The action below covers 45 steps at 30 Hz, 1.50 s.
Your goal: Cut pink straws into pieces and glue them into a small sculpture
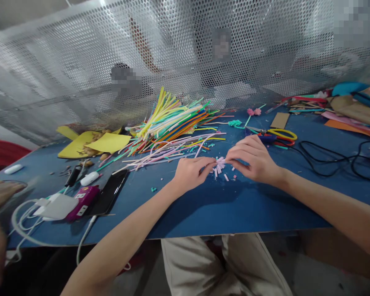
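A: What do we have in front of us?

B: A small lilac cluster (pixel 220 160), pale and matte, made of short, narrow pieces. They splay outward in a ragged burst, thickest towards the middle.

A: Where exactly do we see it?

B: Between the fingertips of our left hand (pixel 189 172) and our right hand (pixel 253 159), near the middle of the blue tabletop (pixel 188 218). We can't tell whether it rests there or sits slightly raised.

A: And each grip?

B: On both sides our thumb and forefinger draw in towards the cluster. The tips are too small and partly hidden, so we can't tell whether either grip is closed on a piece.

A: Any matching bits nearby?

B: Yes, a few loose lilac pieces (pixel 226 177) lie just in front, blunt-ended and straight. Beyond our left hand we see long lilac stems (pixel 156 157), similar in colour, beside a multicoloured bundle of stems (pixel 175 119).

A: What's past our right hand?

B: Yellow-handled scissors (pixel 280 130), and near them two pink blossoms (pixel 250 112) on a pale green stem.
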Tool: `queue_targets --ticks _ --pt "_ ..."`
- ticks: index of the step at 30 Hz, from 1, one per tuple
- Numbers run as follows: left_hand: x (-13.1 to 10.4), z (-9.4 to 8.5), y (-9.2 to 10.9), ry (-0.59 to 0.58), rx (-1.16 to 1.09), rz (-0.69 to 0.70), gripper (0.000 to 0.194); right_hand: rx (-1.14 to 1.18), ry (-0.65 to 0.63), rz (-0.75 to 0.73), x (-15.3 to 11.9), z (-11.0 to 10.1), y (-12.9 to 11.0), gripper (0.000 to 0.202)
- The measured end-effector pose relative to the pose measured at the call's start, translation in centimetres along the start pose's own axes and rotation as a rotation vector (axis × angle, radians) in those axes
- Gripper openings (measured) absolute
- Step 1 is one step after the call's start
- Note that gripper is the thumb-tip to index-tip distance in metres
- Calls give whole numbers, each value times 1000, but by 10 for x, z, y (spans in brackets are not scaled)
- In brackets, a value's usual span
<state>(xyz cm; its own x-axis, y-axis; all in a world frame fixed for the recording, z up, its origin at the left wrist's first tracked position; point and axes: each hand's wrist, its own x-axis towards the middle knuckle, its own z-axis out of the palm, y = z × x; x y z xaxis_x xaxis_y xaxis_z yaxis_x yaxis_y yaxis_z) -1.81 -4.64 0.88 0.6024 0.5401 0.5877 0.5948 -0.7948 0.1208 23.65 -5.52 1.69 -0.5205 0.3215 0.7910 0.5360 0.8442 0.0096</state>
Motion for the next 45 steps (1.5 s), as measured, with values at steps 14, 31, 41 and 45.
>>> queue_targets --ticks 14,31,41,45 --pt "2 -3 3 140 25 66 18 61 67 93 -1 2 -3 8" --pt "0 0 3 202 68 133 15 68 66 90 -3 4 -1 7" --pt "0 2 2 189 64 122 16 74 51 97 -1 3 -2 4" --pt "0 2 2 182 32 116 17 80 44 108 -1 4 -2 4"
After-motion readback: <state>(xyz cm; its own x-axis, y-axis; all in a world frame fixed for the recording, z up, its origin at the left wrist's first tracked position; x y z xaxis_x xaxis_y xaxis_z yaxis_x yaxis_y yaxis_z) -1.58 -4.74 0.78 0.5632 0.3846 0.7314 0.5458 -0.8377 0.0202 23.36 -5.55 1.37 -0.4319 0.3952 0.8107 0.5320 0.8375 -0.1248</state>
